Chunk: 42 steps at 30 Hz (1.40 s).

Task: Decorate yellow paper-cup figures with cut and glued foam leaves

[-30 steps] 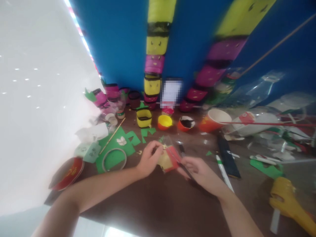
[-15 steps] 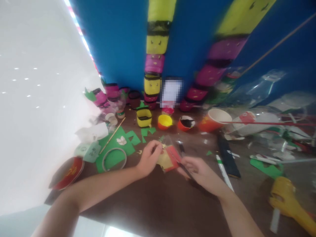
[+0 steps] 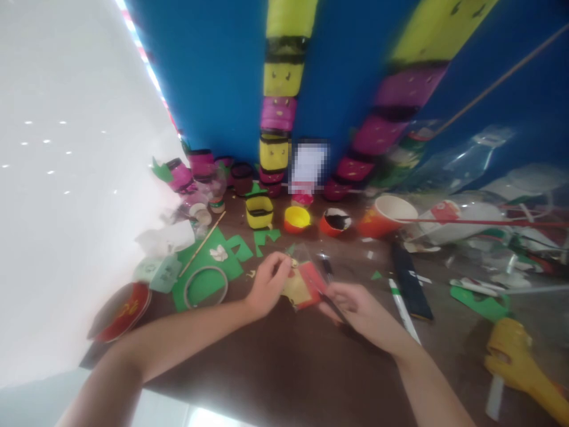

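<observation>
My left hand pinches the left side of a small tan-and-red card, held low over the table. From the right, my right hand grips a slim, dark-handled tool whose tip lies against the card's red part. Blur keeps me from telling whether it is a pair of scissors or a knife. Just beyond the card lies a dark pen-like object. A clear plastic scrap shows at the card's far edge.
Painted cups, a yellow one and an orange one among them, line the back. Green paper and a tape roll lie left. At right are a marker, a black strip and a yellow glue gun.
Almost nothing differs. The card and the tool in my right hand have shifted only very slightly; both hands keep their hold.
</observation>
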Each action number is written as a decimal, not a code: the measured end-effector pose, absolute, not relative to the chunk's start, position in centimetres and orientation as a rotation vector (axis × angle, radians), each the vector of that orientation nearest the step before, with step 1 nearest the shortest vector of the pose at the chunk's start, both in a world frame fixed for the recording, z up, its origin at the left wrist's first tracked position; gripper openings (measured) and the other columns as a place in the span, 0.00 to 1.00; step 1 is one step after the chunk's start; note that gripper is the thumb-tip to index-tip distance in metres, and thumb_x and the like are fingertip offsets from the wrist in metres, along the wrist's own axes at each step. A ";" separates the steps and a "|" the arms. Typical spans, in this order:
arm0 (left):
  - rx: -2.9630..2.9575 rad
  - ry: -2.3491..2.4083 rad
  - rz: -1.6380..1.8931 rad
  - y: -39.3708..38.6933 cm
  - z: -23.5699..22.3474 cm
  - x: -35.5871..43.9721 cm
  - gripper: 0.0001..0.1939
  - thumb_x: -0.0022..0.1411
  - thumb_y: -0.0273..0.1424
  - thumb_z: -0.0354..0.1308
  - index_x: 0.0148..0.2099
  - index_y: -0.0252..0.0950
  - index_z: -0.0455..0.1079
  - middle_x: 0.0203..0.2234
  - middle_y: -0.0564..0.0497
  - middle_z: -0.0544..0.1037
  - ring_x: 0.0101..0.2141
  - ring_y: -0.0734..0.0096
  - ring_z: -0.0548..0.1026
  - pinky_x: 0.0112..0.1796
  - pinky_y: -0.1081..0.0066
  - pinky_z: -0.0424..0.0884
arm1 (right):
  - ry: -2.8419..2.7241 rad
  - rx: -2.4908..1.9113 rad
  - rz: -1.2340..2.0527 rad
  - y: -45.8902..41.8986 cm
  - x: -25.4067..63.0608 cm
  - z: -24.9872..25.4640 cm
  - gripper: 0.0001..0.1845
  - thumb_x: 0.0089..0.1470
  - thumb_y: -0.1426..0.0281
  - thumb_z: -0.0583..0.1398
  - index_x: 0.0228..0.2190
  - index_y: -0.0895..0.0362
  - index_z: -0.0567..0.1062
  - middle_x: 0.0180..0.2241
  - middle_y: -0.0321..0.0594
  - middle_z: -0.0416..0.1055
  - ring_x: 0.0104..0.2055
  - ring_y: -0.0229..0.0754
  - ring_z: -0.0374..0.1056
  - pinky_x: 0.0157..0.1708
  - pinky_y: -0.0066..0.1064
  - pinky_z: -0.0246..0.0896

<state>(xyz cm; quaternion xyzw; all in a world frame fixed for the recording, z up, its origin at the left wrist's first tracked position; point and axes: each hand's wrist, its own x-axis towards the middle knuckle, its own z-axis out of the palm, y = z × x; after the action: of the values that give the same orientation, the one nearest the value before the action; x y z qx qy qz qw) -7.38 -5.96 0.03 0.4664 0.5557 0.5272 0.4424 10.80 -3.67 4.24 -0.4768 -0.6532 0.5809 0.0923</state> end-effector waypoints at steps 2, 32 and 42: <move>1.154 1.391 1.310 -5.9 0.0 -7.4 0.16 0.62 0.42 0.47 0.29 0.35 0.61 0.22 0.55 0.65 0.27 0.74 0.65 0.31 0.74 0.61 | -1.932 -1.419 1.725 -3.7 10.8 4.3 0.20 0.39 0.54 0.65 0.22 0.58 0.68 0.19 0.33 0.64 0.22 0.33 0.59 0.23 0.25 0.56; 1.158 1.332 1.314 -6.0 0.2 -7.4 0.14 0.61 0.39 0.49 0.29 0.35 0.63 0.23 0.54 0.67 0.27 0.75 0.65 0.31 0.75 0.62 | -1.883 -1.417 1.757 -3.8 10.6 4.5 0.19 0.40 0.55 0.64 0.22 0.58 0.69 0.18 0.32 0.63 0.21 0.33 0.59 0.21 0.24 0.55; 1.152 1.325 1.315 -6.0 0.1 -7.4 0.13 0.61 0.39 0.49 0.30 0.34 0.63 0.23 0.54 0.67 0.27 0.76 0.65 0.31 0.75 0.61 | -1.890 -1.438 1.742 -3.8 10.6 4.5 0.20 0.39 0.54 0.64 0.21 0.58 0.68 0.19 0.33 0.63 0.21 0.33 0.59 0.22 0.24 0.55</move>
<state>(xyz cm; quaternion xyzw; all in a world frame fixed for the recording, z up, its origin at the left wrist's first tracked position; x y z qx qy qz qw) -7.40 -6.01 0.12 0.4672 0.5374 0.5332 0.4566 10.57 -3.78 4.49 -0.4860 -0.6386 0.5886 0.0978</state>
